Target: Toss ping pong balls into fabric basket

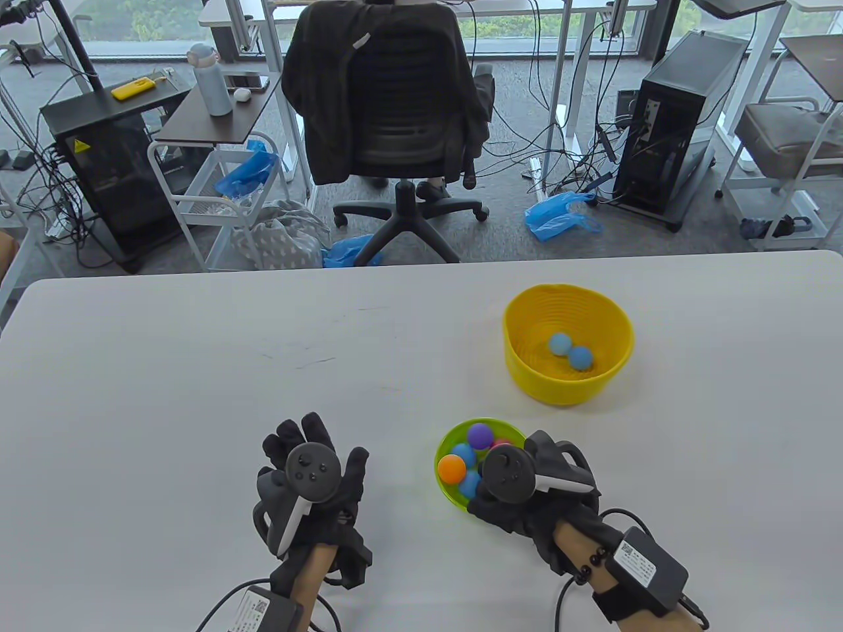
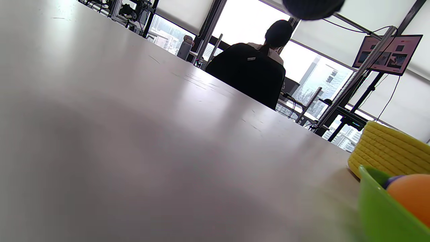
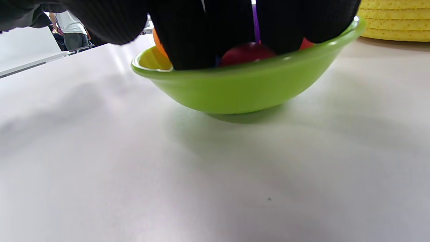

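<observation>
Our right hand (image 1: 520, 487) reaches into the shallow green plastic bowl (image 3: 242, 90), fingers (image 3: 191, 37) down among the coloured ping pong balls (image 1: 452, 467); whether they grasp 1 we cannot tell. Our left hand (image 1: 306, 484) rests flat and released on the white table (image 1: 164, 368), idle. The yellow woven fabric basket (image 1: 568, 342) sits just beyond, close for tossing, with 2 blue balls (image 1: 570, 350) inside.
</observation>
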The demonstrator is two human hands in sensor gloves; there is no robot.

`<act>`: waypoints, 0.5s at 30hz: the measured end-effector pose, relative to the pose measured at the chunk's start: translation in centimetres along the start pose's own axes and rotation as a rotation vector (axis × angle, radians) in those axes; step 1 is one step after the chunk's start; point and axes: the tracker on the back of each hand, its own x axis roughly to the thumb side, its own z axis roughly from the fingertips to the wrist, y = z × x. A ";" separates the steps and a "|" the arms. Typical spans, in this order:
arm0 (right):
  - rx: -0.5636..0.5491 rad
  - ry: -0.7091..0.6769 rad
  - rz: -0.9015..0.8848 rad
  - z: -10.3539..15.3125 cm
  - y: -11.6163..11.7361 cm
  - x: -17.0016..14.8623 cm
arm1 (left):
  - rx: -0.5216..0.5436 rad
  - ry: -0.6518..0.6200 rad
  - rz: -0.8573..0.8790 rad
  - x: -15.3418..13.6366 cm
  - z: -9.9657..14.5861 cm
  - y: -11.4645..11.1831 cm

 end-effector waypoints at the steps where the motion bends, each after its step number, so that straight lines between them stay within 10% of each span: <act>1: 0.005 0.000 0.000 -0.1 0.1 0.0 | -0.001 0.000 0.001 0.0 0.0 0.0; 15: -0.051 -0.039 -0.054 0.3 -0.2 -0.3 | 0.003 0.000 0.006 0.0 0.0 0.1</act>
